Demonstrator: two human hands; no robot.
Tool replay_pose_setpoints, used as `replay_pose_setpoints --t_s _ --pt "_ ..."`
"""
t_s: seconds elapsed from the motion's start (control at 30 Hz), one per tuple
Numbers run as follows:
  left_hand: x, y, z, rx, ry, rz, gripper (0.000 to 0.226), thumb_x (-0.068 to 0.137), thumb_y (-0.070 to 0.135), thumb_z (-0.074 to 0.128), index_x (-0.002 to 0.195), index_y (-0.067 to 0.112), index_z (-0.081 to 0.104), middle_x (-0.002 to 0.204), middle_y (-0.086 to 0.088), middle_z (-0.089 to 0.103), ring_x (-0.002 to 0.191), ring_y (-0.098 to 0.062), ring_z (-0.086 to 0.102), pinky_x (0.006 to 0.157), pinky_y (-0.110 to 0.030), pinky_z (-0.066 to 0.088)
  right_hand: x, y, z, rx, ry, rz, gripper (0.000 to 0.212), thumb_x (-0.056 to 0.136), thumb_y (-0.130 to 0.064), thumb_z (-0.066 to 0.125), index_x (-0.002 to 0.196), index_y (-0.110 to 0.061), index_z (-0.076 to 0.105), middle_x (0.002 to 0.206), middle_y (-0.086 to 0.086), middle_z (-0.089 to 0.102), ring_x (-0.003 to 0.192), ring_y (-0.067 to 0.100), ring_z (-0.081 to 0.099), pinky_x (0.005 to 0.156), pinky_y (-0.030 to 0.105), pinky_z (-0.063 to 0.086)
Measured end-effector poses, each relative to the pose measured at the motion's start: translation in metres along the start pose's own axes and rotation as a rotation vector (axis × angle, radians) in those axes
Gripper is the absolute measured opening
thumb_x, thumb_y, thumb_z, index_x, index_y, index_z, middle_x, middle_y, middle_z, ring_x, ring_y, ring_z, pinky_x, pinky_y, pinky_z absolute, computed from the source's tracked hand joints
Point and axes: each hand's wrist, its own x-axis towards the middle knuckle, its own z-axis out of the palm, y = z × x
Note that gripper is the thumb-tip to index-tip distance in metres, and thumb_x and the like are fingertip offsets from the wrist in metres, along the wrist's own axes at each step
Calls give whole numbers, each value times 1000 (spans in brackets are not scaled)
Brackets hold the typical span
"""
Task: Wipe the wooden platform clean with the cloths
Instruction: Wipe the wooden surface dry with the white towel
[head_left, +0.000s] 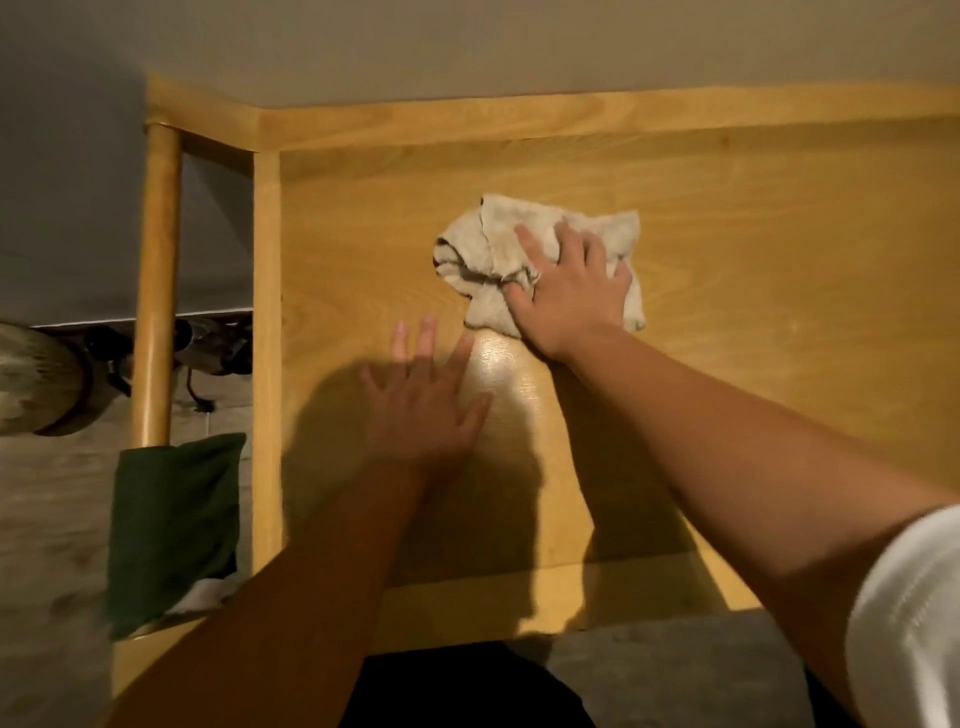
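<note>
In the head view, a crumpled beige cloth (524, 260) is seen lying on the wooden platform (779, 312), toward the far middle of the surface. It is pressed down by the right hand (569, 291), whose fingers (530, 241) are spread flat over it rather than curled round it. The left hand (423, 395) is held open, fingers straight, on or just above the bare wood nearer and to the left; contact cannot be told. A green cloth (174, 525) is draped over the left rail. The wipe would best be done with even palm pressure, in overlapping strokes carried out to the raised edges, the cloth being kept bunched under the hand.
</note>
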Motion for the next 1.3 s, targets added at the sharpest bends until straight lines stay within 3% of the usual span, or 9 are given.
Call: replay_pose_setpoints --t_s 0.2,0.33,0.5,0.57,0.67,0.77,0.87,1.1,1.3 --pt "-7 4 2 104 116 11 65 91 65 34 145 30 43 165 -12 23 149 -39 24 109 -70 19 -101 25 22 6 -44 8 68 88 -66 24 151 -51 2 165 1 6 151 28 -1 113 67 4" --pt "-1 -1 8 101 22 -36 73 86 65 13 155 43 4 168 -1 -5 154 -31 -1 115 -68 4 -171 51 36 -22 -48 -36 68 87 -60 28 151 -51 4 165 0 7 151 25 -3 113 67 5" --pt "-6 0 4 29 80 -6 67 94 59 19 157 40 10 169 -4 1 154 -32 1 115 -69 4 -208 71 32 5 -127 -47 74 81 -57 30 151 -51 7 165 -2 4 151 22 -9 115 65 1" --pt "-6 0 5 18 101 0 66 95 62 21 157 38 15 169 -5 3 154 -33 2 114 -69 5 -205 69 27 116 -132 -33 72 78 -58 28 149 -52 21 165 -5 9 151 20 -6 115 66 1" --pt "-7 1 6 7 108 9 68 95 68 19 156 38 18 169 -6 5 154 -33 2 114 -69 3 -197 46 24 411 12 221 63 79 -74 25 130 -49 51 157 -9 31 149 17 7 113 69 4" --pt "-6 1 7 14 112 10 70 94 71 18 156 39 18 169 -6 6 154 -33 1 113 -69 2 -187 12 31 317 72 385 80 71 -91 28 136 -46 40 157 -3 27 150 26 1 109 73 2" --pt "-5 0 7 19 106 -1 71 93 73 17 156 40 17 169 -5 5 154 -32 1 113 -70 2 -186 0 40 161 30 372 89 71 -89 30 149 -47 19 163 1 14 149 33 -11 107 74 -1" --pt "-4 2 4 44 66 -32 78 88 80 13 156 41 11 169 -2 0 154 -31 -3 114 -69 3 -226 60 41 29 32 218 83 75 -89 24 148 -50 18 162 -2 19 147 28 7 104 62 20" --pt "-9 15 -6 109 33 -125 75 87 75 22 153 41 23 168 -5 7 154 -32 3 112 -74 9 -243 88 47 41 -25 205 97 64 -101 14 148 -54 8 165 0 -6 146 38 -23 106 72 -4"
